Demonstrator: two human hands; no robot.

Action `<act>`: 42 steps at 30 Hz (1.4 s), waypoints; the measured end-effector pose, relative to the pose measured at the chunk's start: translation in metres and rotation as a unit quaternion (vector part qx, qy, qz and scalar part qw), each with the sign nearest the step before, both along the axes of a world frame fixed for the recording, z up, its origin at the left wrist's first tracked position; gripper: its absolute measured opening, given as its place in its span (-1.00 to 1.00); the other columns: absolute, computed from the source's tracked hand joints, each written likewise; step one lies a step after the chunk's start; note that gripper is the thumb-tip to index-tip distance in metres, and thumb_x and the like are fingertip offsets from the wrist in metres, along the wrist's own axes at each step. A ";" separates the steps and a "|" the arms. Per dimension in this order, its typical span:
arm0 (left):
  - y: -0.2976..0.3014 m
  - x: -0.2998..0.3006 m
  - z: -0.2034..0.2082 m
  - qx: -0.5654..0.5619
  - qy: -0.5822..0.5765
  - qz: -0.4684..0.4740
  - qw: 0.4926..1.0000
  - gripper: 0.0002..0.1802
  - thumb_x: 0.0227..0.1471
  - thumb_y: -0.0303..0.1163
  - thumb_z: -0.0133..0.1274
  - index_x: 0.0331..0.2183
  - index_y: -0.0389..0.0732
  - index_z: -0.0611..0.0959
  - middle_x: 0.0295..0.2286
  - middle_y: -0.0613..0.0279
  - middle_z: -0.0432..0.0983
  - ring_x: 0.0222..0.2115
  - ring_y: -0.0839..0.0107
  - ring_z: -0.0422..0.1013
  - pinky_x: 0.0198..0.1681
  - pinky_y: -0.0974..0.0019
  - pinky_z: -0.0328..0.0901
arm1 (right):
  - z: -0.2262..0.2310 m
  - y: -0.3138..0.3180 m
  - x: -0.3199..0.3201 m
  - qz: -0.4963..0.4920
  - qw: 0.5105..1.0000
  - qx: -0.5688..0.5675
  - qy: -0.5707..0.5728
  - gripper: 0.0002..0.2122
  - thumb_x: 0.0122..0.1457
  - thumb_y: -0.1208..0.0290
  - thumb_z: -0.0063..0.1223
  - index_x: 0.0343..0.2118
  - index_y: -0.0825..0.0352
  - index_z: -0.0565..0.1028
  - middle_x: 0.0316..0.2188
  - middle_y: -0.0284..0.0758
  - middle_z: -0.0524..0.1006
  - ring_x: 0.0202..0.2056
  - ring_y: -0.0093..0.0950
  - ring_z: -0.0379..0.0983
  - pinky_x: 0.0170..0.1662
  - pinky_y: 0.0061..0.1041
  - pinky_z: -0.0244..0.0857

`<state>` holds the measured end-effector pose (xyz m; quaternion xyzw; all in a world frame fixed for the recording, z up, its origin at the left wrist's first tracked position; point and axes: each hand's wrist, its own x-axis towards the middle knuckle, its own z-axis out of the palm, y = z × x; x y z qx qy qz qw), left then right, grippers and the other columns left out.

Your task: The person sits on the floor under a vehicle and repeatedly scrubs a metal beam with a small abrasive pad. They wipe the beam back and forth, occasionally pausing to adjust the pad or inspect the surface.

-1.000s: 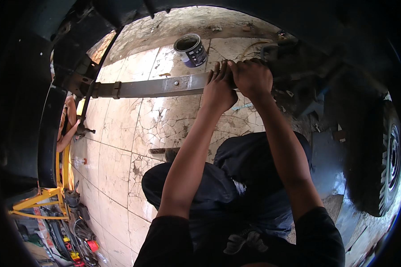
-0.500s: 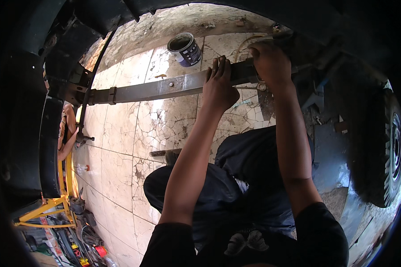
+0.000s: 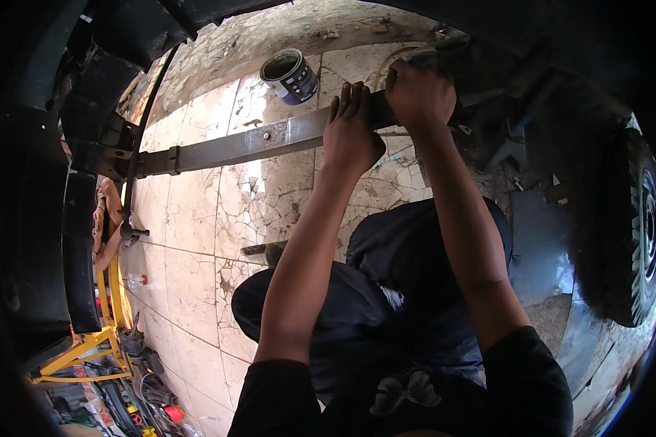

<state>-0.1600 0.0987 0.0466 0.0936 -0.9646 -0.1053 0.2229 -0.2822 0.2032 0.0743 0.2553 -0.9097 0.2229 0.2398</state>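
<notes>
A long dark metal bar (image 3: pixel 219 149), like a leaf spring with a bolt head on its face, crosses in front of me. My left hand (image 3: pixel 351 131) lies over it, fingers stretched past its far edge and thumb out to the side. Just to the right, my right hand (image 3: pixel 423 98) has its fingers curled down round the bar's darker stretch; the fingertips are hidden. Beyond the bar, near my left hand, stands a paint can (image 3: pixel 289 76) without a lid.
Dark vehicle framework surrounds me, with a wheel (image 3: pixel 645 233) at the right. Another person's arm (image 3: pixel 109 222) shows at the left, above a yellow metal stand (image 3: pixel 87 349) and scattered tools (image 3: pixel 135 408). Cracked tiles (image 3: pixel 189 284) cover the floor.
The view has shifted slightly. My right hand has moved a little left along the bar, closer to my left hand. The left hand stays on about the same stretch.
</notes>
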 end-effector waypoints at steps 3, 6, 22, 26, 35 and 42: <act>0.011 0.007 -0.001 0.008 0.014 -0.009 1.000 -0.02 -0.25 -0.61 0.04 0.32 -0.45 0.30 0.36 -0.21 0.15 0.43 -0.04 0.03 0.49 -0.02 -0.05 | 0.004 0.004 -0.001 0.015 0.999 0.002 -0.033 -0.80 0.21 0.25 0.04 -0.29 0.17 0.67 -0.29 -0.22 0.70 -0.24 -0.16 0.69 -0.11 -0.17 0.53; 0.028 0.030 -0.002 -0.008 0.006 -0.020 1.000 -0.04 -0.25 -0.61 0.02 0.31 -0.51 0.29 0.36 -0.28 0.13 0.43 -0.06 0.03 0.49 -0.03 -0.06 | 0.004 0.006 -0.002 0.014 0.999 -0.003 -0.032 -0.79 0.19 0.25 0.05 -0.28 0.19 0.67 -0.28 -0.22 0.70 -0.23 -0.17 0.69 -0.11 -0.18 0.54; 0.043 0.027 -0.003 -0.013 0.008 -0.036 0.999 -0.04 -0.24 -0.64 0.03 0.32 -0.44 0.31 0.34 -0.28 0.18 0.42 -0.08 0.04 0.47 -0.09 -0.04 | 0.006 0.009 -0.005 0.033 0.999 -0.035 0.004 -0.81 0.10 0.31 0.12 -0.28 0.28 0.60 -0.28 -0.16 0.69 -0.25 -0.17 0.69 -0.16 -0.19 0.56; 0.039 0.014 0.000 0.033 0.035 -0.045 0.998 -0.06 -0.24 -0.67 0.05 0.30 -0.29 0.39 0.38 -0.16 0.14 0.42 -0.07 0.04 0.47 -0.10 -0.02 | 0.013 0.006 0.006 0.013 0.999 0.006 -0.039 -0.75 0.10 0.22 0.20 -0.28 0.29 0.59 -0.30 -0.17 0.70 -0.24 -0.17 0.69 -0.16 -0.18 0.56; 0.040 0.000 0.000 0.052 0.014 -0.042 0.998 -0.04 -0.18 -0.59 0.11 0.33 -0.48 0.27 0.36 -0.25 0.15 0.43 -0.08 0.01 0.49 -0.06 -0.08 | 0.010 0.008 -0.002 0.035 0.999 -0.024 -0.026 -0.76 0.11 0.21 0.21 -0.29 0.27 0.59 -0.32 -0.17 0.70 -0.23 -0.17 0.69 -0.15 -0.17 0.56; 0.033 -0.003 0.000 0.008 0.011 -0.032 0.999 -0.06 -0.16 -0.59 0.09 0.33 -0.48 0.28 0.36 -0.26 0.15 0.44 -0.10 -0.03 0.49 -0.08 -0.11 | 0.008 0.002 0.004 0.012 1.000 -0.015 -0.017 -0.79 0.12 0.22 0.19 -0.30 0.26 0.60 -0.32 -0.20 0.70 -0.25 -0.17 0.69 -0.15 -0.15 0.55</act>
